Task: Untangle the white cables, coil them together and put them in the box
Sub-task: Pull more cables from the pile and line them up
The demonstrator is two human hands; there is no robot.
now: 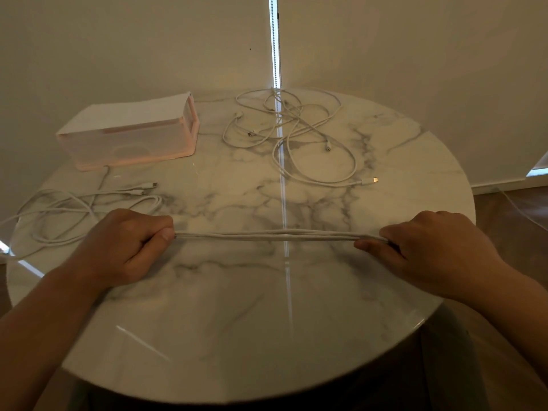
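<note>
Currently both hands clamp one bundle: left hand (127, 244) has its fingers (166, 232) curled around one end, right hand (430, 247) pinches the other end between thumb and curled fingers (367, 246). The folded white cable (267, 235) runs taut and straight between the two fists, several strands side by side, just above the marble table (237, 321). Just beyond and outboard of the left fingers, a loose white cable (59, 209) lies in slack loops. Further beyond those fingers sits the pink translucent box (130, 134). Well beyond the right fingers, the cable tangle (290, 129) sprawls over the table's far side, its gold-tipped plug (375, 180) being the part nearest them.
</note>
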